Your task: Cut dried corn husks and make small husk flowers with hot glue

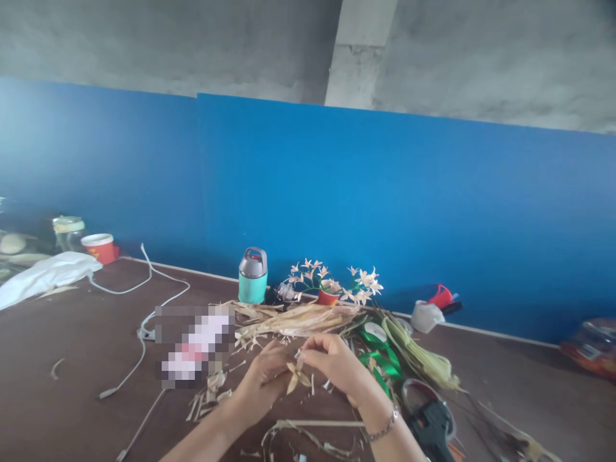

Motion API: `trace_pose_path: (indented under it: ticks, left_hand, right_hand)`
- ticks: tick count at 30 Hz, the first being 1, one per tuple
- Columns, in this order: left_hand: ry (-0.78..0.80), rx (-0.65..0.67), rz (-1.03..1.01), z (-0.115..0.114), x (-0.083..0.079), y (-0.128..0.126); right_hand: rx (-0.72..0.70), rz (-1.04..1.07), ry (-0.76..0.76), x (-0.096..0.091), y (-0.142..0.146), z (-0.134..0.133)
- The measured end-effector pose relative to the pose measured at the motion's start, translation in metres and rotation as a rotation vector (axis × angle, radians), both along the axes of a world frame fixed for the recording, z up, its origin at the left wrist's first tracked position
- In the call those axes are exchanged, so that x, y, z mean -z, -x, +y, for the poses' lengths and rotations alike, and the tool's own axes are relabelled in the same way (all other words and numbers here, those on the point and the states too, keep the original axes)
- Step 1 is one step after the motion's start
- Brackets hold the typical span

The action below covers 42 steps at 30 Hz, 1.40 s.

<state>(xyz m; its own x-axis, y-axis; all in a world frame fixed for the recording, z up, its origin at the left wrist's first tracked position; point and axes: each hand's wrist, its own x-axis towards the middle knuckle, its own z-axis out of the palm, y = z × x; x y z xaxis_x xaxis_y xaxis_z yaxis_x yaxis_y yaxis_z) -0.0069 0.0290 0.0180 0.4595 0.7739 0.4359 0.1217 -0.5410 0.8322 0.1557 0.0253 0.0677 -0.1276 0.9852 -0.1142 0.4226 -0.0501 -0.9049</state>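
Observation:
Low over the middle of the table, my left hand (pixel 270 371) is closed around a small flower (pixel 297 378) of pale dried husk, whose pointed petals spread downward. My right hand (pixel 332 364) pinches with thumb and forefinger just above the petals. A small whitish bit shows at those fingertips, too little to name. Behind both hands lies a bundle of dried husks (pixel 298 319). Beyond it, finished-looking husk flowers (pixel 368 282) on green stems stand around a red cup (pixel 328 295).
A teal flask (pixel 253 282) stands at the back. Green ribbon (pixel 385 366), a bundle of pale green stalks (pixel 418 353) and a black glue gun (pixel 432 427) lie on the right. White cables (pixel 144 321) cross the left side. Husk scraps (pixel 212 391) litter the brown table (pixel 62 410).

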Motion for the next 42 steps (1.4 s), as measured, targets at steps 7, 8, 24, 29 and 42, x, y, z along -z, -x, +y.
trace_pose_path:
  ticks: [7,8,24,29,42]
  left_hand:
    - [0.152,0.046,-0.046,-0.002,-0.001,0.001]
    - [0.17,0.069,-0.049,-0.002,0.0,0.001]
    - [0.405,-0.089,-0.119,0.001,0.012,-0.003]
    - [0.174,-0.21,-0.045,0.0,0.006,-0.002]
    - [-0.05,-0.242,-0.035,0.003,0.008,-0.002]
  right_hand:
    - [-0.083,0.053,-0.048,-0.007,-0.005,-0.002]
    - [-0.114,0.055,-0.071,-0.01,-0.005,-0.003]
    - [-0.137,0.03,-0.107,-0.004,-0.004,-0.001]
    - [-0.092,0.013,-0.109,-0.003,-0.001,-0.002]
    - [-0.041,0.106,-0.091,0.0,0.001,-0.003]
